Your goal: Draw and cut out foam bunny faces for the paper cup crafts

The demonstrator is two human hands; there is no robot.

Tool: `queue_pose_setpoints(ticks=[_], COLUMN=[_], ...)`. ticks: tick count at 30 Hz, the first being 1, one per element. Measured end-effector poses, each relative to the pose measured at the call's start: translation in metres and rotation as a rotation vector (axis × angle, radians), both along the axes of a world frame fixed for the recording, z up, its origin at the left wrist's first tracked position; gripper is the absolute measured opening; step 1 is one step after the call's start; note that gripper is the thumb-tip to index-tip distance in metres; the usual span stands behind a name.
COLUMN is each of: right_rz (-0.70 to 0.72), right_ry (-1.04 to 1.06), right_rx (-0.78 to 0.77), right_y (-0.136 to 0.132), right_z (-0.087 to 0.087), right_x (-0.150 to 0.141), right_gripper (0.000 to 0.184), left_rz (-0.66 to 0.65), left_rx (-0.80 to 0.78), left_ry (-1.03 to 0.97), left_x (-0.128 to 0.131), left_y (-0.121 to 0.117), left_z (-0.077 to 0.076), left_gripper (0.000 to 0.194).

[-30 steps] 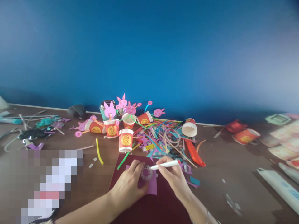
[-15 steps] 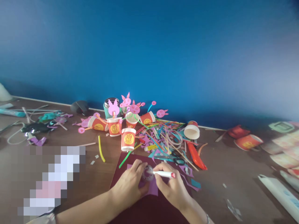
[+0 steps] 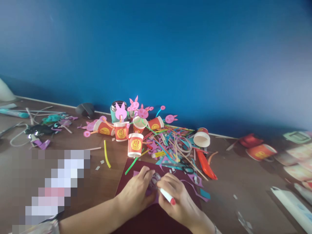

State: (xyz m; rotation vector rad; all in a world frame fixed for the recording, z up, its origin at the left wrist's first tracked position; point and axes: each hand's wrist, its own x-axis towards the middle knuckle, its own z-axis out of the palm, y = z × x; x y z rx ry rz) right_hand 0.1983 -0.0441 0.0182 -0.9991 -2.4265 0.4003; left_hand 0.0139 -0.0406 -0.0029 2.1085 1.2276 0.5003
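Gold emblem, unreadable, on each red paper cup

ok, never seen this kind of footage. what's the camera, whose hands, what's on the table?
No machine here: the one view comes from a camera on a person's head, looking down at their own bare hands. The left hand presses a small round tape roll onto purple paper lying on a dark red sheet. The right hand holds a white marker against the roll. Behind stand red paper cups with pink bunny cutouts, coloured strips and red scissors on the wooden table.
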Motion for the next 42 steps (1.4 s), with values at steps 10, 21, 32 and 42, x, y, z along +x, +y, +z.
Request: queue_pose_setpoints(ticks=[10, 21, 32, 42], right_rz=[0.016, -0.244, -0.302, -0.169], right_ry=[-0.311, -0.435, -0.095, 0.171], right_rx=[0.116, -0.083, -0.521, -0.374], right_y=[0.001, 0.019, 0.043, 0.012], right_z=[0.009, 0.042, 0.039, 0.008], right_x=[-0.006, -0.039, -0.026, 0.001], right_gripper=[0.016, 0.012, 0.017, 0.012], left_rz=[-0.005, -0.005, 0.068, 0.054], left_rx=[-0.02, -0.015, 0.001, 0.022], left_ry=[-0.041, -0.047, -0.011, -0.055], left_x=[0.001, 0.002, 0.005, 0.004], left_y=[0.003, 0.004, 0.004, 0.002], left_z=[0.0, 0.007, 0.003, -0.001], left_gripper=[0.049, 0.029, 0.033, 0.043])
